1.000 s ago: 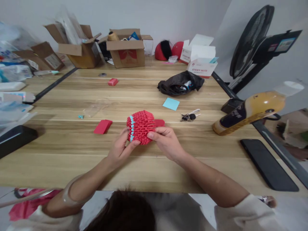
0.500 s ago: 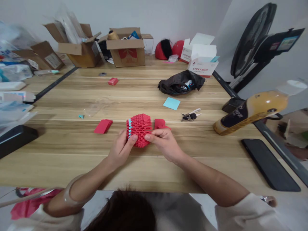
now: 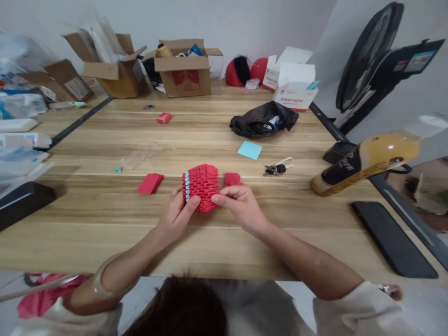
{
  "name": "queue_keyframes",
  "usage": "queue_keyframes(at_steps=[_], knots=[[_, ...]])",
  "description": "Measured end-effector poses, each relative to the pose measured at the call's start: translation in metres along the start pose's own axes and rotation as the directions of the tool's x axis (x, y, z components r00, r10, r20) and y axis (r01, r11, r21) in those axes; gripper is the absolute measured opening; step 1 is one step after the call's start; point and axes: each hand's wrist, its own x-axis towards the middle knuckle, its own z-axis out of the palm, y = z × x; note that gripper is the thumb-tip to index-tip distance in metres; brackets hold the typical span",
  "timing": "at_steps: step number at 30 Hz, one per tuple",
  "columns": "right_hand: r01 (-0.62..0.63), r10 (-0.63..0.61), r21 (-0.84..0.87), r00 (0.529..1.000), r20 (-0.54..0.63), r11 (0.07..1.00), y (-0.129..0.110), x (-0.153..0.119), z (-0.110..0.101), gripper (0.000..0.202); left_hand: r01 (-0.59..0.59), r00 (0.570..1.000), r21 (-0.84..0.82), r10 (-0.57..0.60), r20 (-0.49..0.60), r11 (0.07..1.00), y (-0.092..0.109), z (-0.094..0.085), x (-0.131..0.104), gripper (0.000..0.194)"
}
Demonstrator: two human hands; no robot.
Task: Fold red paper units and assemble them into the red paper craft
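Observation:
A rounded red folded-paper piece with a light blue band on its left side is held above the wooden table. My left hand is closed around its left and lower part, the thumb pressing on the front. At its right edge, my right hand pinches with thumb and index finger against the red points; anything small between those fingertips is hidden. Just behind my right hand lie red paper pieces, partly covered. A stack of red paper rests to the left of my left hand.
A blue paper square, keys and a black bag lie beyond my hands. On the right are a tilted bottle and a phone. Cardboard boxes line the back.
The red paper piece has turned slightly in my left hand and shifted a little up and left. My right fingers remain at its right edge.

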Motion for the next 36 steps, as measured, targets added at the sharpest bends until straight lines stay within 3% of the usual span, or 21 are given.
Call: queue_keyframes(at_steps=[8, 16, 19, 24, 30, 34, 36], knots=[[-0.025, 0.024, 0.032, 0.999, 0.027, 0.999, 0.0, 0.0, 0.0, 0.011, -0.126, 0.992, 0.102, 0.127, -0.002, 0.987, 0.01, 0.002, 0.001, 0.033], [-0.038, 0.033, 0.093, 0.998, 0.057, 0.995, 0.0, 0.002, -0.002, 0.012, -0.295, 0.955, 0.215, 0.294, 0.038, 0.931, 0.007, -0.003, 0.005, 0.024], [-0.039, 0.036, 0.16, 0.999, 0.019, 0.986, 0.001, 0.003, -0.004, 0.016, -0.25, 0.968, 0.167, 0.246, 0.042, 0.954, 0.005, -0.005, 0.005, 0.028], [-0.05, 0.047, 0.059, 0.997, 0.055, 0.997, 0.005, 0.002, -0.003, 0.012, -0.007, 0.999, 0.042, 0.009, -0.037, 0.999, 0.001, -0.003, 0.002, 0.038], [-0.02, 0.022, -0.034, 0.997, 0.072, 0.999, 0.0, 0.0, -0.002, 0.007, -0.071, 0.997, 0.096, 0.074, -0.026, 0.993, 0.003, -0.002, 0.002, 0.034], [-0.015, 0.015, 0.002, 0.994, 0.105, 1.0, -0.002, 0.003, -0.003, 0.011, -0.15, 0.989, 0.102, 0.15, 0.01, 0.983, 0.006, -0.005, 0.004, 0.032], [-0.024, 0.023, 0.007, 0.995, 0.096, 1.0, 0.0, 0.002, -0.002, 0.01, -0.134, 0.991, 0.1, 0.135, -0.011, 0.986, 0.005, -0.006, 0.005, 0.032]])
